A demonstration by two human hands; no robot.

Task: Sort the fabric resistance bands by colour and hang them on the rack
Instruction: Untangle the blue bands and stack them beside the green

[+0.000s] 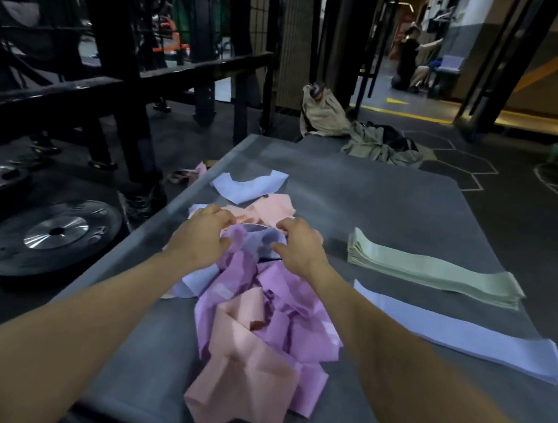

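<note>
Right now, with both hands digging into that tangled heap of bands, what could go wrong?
1. Both hands, left and right, grip a pale blue band knotted into the mixed heap; pulling may drag purple and pink bands along.
2. The heap lies close to the blue pile; a tug might scatter bands onto it and mix the colours.
3. A pink band seems to hang off the mat's edge and may get missed.

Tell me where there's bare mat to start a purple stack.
Bare mat lies beyond the green stack, out to the far edge. A narrow strip runs between that stack and the blue stack. The near right corner is also bare. The tangled pile under both hands, left and right, is crowded.
</note>
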